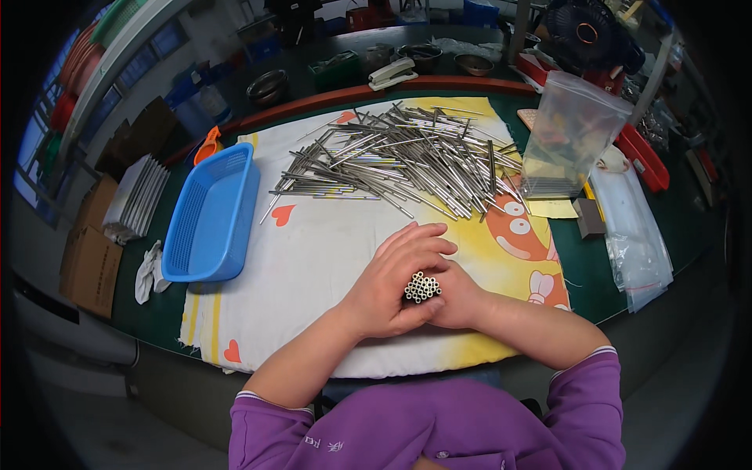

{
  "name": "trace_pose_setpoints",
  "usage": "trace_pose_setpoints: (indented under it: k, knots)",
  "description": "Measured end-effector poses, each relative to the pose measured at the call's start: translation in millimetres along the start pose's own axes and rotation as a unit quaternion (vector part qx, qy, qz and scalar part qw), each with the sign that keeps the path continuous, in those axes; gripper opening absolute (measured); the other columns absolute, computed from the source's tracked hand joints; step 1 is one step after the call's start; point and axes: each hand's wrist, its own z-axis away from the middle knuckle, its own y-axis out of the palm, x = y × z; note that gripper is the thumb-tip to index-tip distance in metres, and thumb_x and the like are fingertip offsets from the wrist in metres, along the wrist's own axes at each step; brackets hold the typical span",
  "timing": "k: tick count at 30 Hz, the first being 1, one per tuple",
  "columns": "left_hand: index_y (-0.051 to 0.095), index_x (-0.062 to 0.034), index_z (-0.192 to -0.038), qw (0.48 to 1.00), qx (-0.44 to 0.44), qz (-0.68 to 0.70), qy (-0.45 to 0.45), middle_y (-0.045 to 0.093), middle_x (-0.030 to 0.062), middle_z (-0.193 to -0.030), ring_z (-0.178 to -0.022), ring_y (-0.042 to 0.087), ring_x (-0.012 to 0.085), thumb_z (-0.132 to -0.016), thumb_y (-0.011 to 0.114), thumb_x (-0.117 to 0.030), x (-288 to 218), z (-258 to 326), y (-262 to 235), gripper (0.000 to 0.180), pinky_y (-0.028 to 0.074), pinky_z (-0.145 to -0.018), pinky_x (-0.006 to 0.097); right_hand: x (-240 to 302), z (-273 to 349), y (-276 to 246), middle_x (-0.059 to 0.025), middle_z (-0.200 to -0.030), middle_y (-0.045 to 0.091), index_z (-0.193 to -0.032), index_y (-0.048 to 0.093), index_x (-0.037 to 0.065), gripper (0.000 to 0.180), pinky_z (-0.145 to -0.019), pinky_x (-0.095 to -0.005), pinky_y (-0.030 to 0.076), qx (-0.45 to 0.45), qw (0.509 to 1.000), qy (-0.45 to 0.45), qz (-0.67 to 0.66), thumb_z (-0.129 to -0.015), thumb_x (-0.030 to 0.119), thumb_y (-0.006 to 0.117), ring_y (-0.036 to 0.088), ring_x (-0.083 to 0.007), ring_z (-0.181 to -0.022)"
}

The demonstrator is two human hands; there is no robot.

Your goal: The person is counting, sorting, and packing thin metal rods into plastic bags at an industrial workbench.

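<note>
A bundle of thin metal tubes (422,287) stands with its round open ends facing up toward me, above the near part of the cloth. My left hand (385,283) is wrapped round it from the left, its thumb along the near side and its fingers curving over the far side. From the right my right hand (458,298) closes against the same bundle; most of its fingers are hidden behind the tubes and the left hand. Beyond both hands, a large loose pile of metal tubes (415,157) lies in mixed directions on the cloth.
A patterned white and yellow cloth (313,298) covers the green table. To the left are a blue plastic basket (210,219), white gloves (149,274) and a cardboard box (90,270). On the right stand a clear plastic bag (576,117), a grey block (589,218) and a red tray (644,159).
</note>
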Motion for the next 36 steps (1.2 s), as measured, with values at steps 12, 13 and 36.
trace_pose_setpoints:
  k: [12, 13, 36]
  knots:
    - [0.049, -0.0048, -0.103, 0.98, -0.063, 0.155, -0.109, 0.051, 0.0128, -0.118, -0.126, 0.033, 0.0322, -0.078, 0.066, -0.027, 17.0, 6.3, 9.2, 0.038, 0.028, -0.101, 0.044, 8.7, -14.5, -5.6, -0.0102, -0.091, 0.06, -0.096, 0.055, 0.004, 0.022, -0.074, -0.0334, 0.048, 0.05, 0.974, 0.187, -0.115, -0.075, 0.008, 0.059, 0.06, -0.0255, -0.085]
    - [0.049, -0.0052, -0.103, 0.976, -0.064, 0.165, -0.125, 0.051, 0.0127, -0.118, -0.127, 0.032, 0.0317, -0.076, 0.068, -0.023, 16.8, 5.8, 8.9, 0.037, 0.028, -0.101, 0.044, 7.8, -15.1, -5.9, -0.0102, -0.091, 0.061, -0.096, 0.054, 0.004, 0.022, -0.075, -0.0333, 0.047, 0.055, 0.972, 0.199, -0.113, -0.075, 0.009, 0.06, 0.06, -0.025, -0.085]
    - [0.046, -0.0073, -0.077, 0.877, -0.066, 0.389, -0.276, 0.058, 0.0057, -0.064, -0.11, 0.051, 0.0276, -0.085, 0.061, -0.025, 21.7, 5.3, 3.3, 0.025, 0.036, -0.095, 0.045, -10.5, -14.4, 10.0, -0.0114, -0.092, 0.062, -0.095, 0.057, 0.005, 0.035, -0.084, -0.0413, 0.041, 0.014, 0.988, 0.09, 0.123, -0.068, 0.024, 0.067, 0.058, -0.0311, -0.091]
